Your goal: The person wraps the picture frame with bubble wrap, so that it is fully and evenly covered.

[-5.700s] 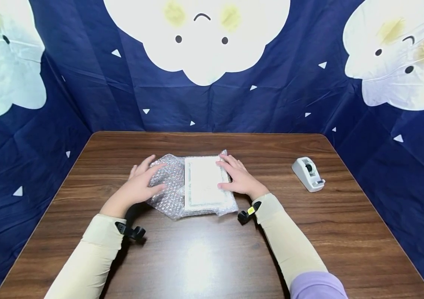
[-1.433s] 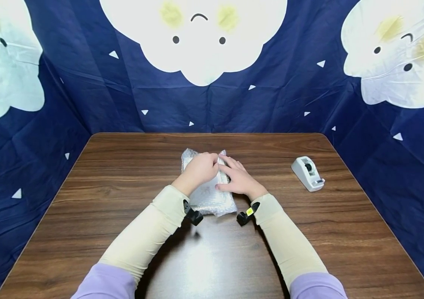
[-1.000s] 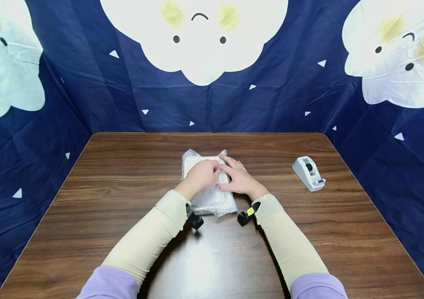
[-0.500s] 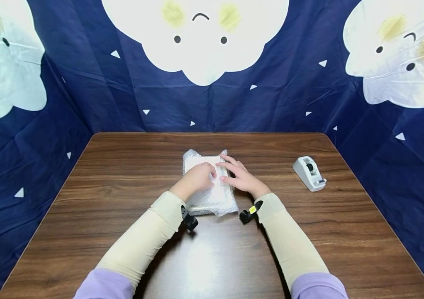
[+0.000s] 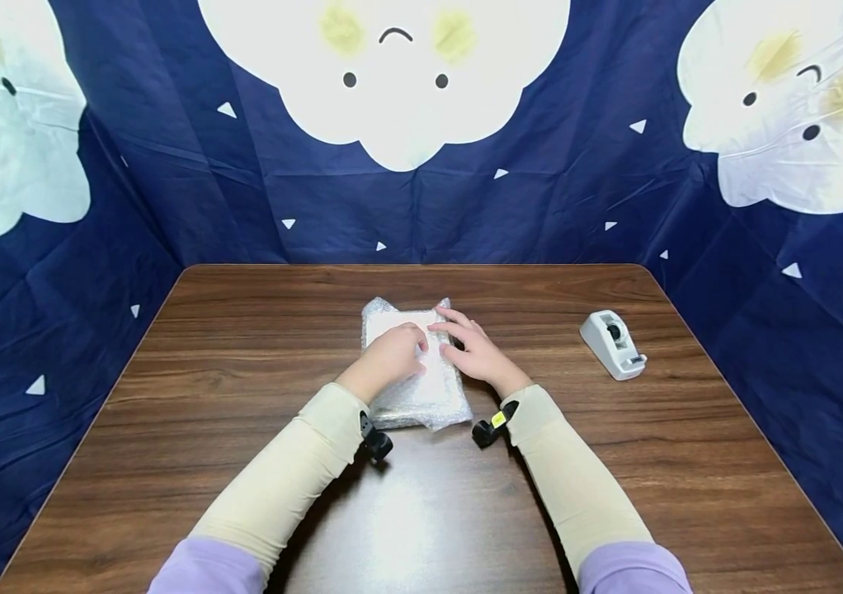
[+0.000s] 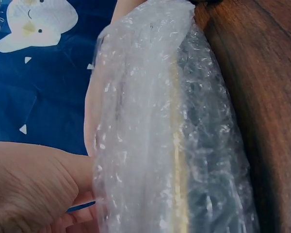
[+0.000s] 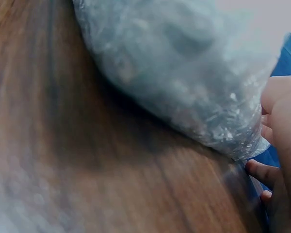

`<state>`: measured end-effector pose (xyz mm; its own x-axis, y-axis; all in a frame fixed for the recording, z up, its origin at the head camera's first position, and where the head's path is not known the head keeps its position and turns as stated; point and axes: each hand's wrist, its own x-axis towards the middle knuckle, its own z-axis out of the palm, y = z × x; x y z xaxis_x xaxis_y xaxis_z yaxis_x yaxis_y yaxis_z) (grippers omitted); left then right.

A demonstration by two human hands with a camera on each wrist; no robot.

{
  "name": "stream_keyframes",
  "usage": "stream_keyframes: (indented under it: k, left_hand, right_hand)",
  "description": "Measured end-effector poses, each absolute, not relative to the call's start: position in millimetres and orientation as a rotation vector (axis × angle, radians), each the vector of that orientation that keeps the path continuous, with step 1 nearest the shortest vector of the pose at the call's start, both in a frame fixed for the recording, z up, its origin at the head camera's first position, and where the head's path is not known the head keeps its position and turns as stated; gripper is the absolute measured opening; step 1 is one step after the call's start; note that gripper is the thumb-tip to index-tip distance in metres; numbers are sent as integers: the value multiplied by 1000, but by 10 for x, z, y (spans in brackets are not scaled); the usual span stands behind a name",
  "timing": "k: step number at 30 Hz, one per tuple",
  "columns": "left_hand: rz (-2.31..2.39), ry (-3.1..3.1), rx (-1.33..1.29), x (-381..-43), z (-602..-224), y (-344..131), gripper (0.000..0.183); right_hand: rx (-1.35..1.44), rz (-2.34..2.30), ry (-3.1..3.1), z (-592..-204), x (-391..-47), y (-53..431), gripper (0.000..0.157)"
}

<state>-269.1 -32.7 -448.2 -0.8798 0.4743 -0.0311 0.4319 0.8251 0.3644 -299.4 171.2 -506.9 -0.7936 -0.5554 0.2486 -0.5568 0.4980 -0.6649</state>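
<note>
In the head view a flat, white picture frame (image 5: 436,384) lies mid-table under bubble wrap (image 5: 410,412). My left hand (image 5: 389,356) rests on top of it with bent fingers, thumb and forefinger a little apart. Along the right edge, my right hand (image 5: 482,353) spreads its fingers over the wrap, thumb pointing inward. The left wrist view has the wrapped side (image 6: 145,121) close up, a golden strip showing through and my left hand (image 6: 36,189) behind it. Seen from the right wrist, a crumpled wrap corner (image 7: 223,126) lies near my right hand's fingers (image 7: 264,172).
A white tape dispenser (image 5: 614,345) stands on the right part of the brown wooden table (image 5: 243,330). Dark blue cloth (image 5: 421,214) with white clouds and small triangles surrounds the table's back and sides.
My left hand has carried the left flap of bubble wrap over the frame, then drawn slightly back left and loosened its fingers. My right hand has stayed on the right edge, its thumb shifting slightly.
</note>
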Motion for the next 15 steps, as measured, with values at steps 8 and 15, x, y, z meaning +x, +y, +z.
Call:
stream_keyframes:
  k: [8,15]
  left_hand:
    - [552,2819,886,-2726,-4506,-488,42]
    - [393,2839,744,-2737,-4440,-739,76]
  right_hand:
    - [1020,1216,-2726,-5082,-3001,1711,39]
    - [1022,1211,-2748,-5053,-2998,1717,39]
